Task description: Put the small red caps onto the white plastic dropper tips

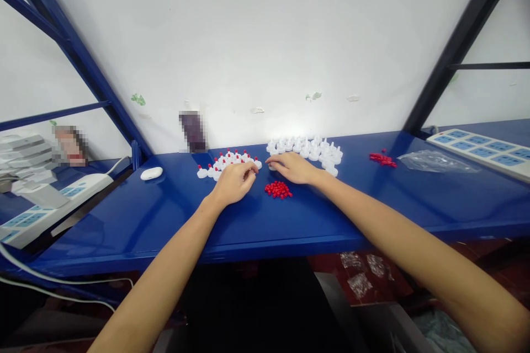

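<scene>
My left hand (236, 183) is closed, thumb and fingers curled together, close to a group of white nozzle caps with red tips (223, 162). What its fingertips hold, if anything, is hidden. My right hand (293, 168) reaches in from the right with bent fingers closed over a small whitish piece (271, 167), apparently a white nozzle cap and mostly covered. Behind that hand stand many white nozzle caps without red tips (308, 149), spouts upward. A pile of small red tip caps (279, 190) lies on the table just below and between both hands.
On the blue table (165, 226), a second red pile (382, 159) and a clear plastic bag (436, 161) lie to the right. A white earbud case (151, 174) sits at left. Power strips (484, 149) and blue metal uprights (78, 60) flank the space.
</scene>
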Tool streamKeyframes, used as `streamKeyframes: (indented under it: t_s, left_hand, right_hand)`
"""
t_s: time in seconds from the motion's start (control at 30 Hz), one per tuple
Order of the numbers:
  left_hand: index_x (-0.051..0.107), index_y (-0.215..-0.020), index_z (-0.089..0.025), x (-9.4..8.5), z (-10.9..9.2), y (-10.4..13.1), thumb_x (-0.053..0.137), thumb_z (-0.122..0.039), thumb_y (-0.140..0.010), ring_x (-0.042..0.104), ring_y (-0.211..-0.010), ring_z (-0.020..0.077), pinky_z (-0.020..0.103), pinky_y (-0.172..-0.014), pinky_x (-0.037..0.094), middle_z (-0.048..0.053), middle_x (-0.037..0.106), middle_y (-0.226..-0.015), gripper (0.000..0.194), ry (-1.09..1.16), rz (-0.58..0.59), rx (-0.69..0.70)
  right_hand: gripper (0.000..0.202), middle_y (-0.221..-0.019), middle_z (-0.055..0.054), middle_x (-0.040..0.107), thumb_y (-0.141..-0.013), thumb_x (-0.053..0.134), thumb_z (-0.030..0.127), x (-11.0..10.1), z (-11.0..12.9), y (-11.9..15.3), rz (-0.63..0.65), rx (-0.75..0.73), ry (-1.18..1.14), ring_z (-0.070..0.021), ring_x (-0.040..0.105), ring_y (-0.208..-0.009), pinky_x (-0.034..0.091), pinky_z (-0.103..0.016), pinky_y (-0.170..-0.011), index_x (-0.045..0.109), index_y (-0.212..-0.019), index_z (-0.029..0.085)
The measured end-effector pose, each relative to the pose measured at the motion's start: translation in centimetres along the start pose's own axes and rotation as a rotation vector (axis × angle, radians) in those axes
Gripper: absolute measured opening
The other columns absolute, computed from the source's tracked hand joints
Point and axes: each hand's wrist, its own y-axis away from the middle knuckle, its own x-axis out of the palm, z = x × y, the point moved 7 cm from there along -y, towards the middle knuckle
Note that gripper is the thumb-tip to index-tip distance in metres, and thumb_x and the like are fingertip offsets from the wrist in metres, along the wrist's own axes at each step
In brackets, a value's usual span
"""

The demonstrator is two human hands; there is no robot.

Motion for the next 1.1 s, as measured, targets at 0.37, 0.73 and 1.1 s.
streamKeyframes:
  t_s: [0.37, 0.73, 1.1]
  left_hand:
    - [0.059, -0.095, -0.019, 0.9, 0.1, 0.1, 0.048, -0.019, -0.085, 0.060, -0.075, 0.0171, 0.030, -0.071, 0.046, 0.003, 0.065, -0.088, 0.015, 0.021, 0.063, 0.028]
    - [0.069, -0.107, -0.020, 2.2, 0.0, 0.1, 0.047, -0.022, -0.090, 0.065, -0.100, 0.0238, 0.040, -0.094, 0.049, 0.007, 0.070, -0.110, 0.027, -0.020, 0.183, 0.030]
    - [0.065, -0.101, -0.018, 2.4, 0.1, 0.4, 0.050, -0.021, -0.088, 0.061, -0.089, 0.0204, 0.036, -0.084, 0.051, 0.008, 0.058, -0.104, 0.020, -0.004, 0.178, 0.047]
  right_hand:
    - [0.029, -0.088, -0.004, 0.073, -0.089, 0.046, 0.017, -1.5, 3.7, 0.4, -0.145, -0.150, -0.102, -0.0187, 0.061, -0.083, 0.041, -0.031, -0.080, 0.074, -0.098, 0.019]
    - [0.024, -0.051, 0.005, 0.056, -0.080, 0.062, 0.029, -0.8, -0.7, 0.9, 0.221, 0.082, -0.252, -0.0107, 0.046, -0.048, 0.036, -0.025, -0.056, 0.077, -0.091, 0.015]
    - [0.025, -0.064, 0.001, 0.065, -0.083, 0.062, 0.033, 0.7, -0.7, 0.6, 0.261, 0.034, -0.259, -0.0113, 0.050, -0.057, 0.037, -0.025, -0.059, 0.078, -0.088, 0.015]
